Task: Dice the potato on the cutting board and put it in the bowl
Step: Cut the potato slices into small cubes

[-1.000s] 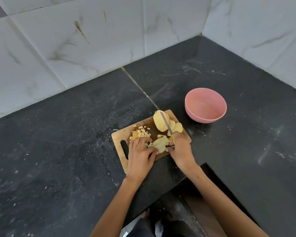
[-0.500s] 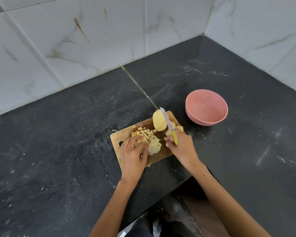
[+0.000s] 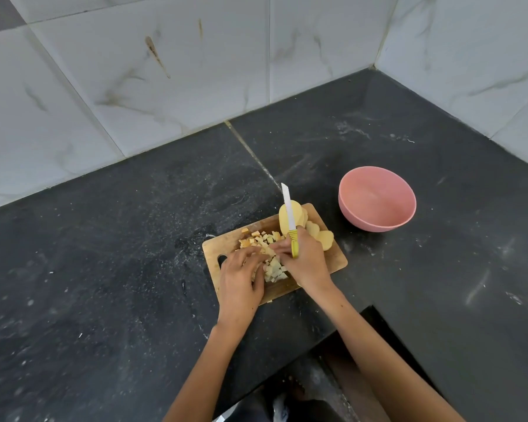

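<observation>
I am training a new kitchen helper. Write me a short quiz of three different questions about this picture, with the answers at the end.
1. True or false: the pink bowl already holds potato pieces.
2. Which hand holds the knife? A) left B) right C) neither
3. Fill the gap: the uncut potato slices lie on the cutting board at the end nearest the ____.

Key
1. False: the bowl is empty; the diced potato is still on the board.
2. B: the right hand grips the yellow handle, blade pointing away from the person; the left hand gathers the dice.
3. bowl
</observation>
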Tool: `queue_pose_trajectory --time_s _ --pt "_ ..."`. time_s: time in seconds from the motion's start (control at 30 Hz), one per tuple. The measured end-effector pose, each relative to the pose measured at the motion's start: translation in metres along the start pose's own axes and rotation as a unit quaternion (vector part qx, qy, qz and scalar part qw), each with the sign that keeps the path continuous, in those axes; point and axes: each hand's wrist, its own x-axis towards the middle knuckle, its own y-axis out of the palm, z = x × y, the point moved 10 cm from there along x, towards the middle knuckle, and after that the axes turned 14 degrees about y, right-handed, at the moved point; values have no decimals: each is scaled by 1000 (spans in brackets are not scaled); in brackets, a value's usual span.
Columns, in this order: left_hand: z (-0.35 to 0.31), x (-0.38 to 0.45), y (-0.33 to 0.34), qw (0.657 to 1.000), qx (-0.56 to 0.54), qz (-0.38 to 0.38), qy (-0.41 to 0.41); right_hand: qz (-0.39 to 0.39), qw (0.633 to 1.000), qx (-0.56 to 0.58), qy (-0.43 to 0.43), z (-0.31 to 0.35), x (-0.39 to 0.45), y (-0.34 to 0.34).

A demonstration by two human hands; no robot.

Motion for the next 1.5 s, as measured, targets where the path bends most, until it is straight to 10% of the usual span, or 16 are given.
queue_pose_trajectory --time_s 0.77,1.5 --pt "-17 22 -4 999 28 -29 25 -56 997 -38 21 -12 -5 -27" --pt "-2 112 46 972 163 134 -102 -48 991 0 126 -57 8 -55"
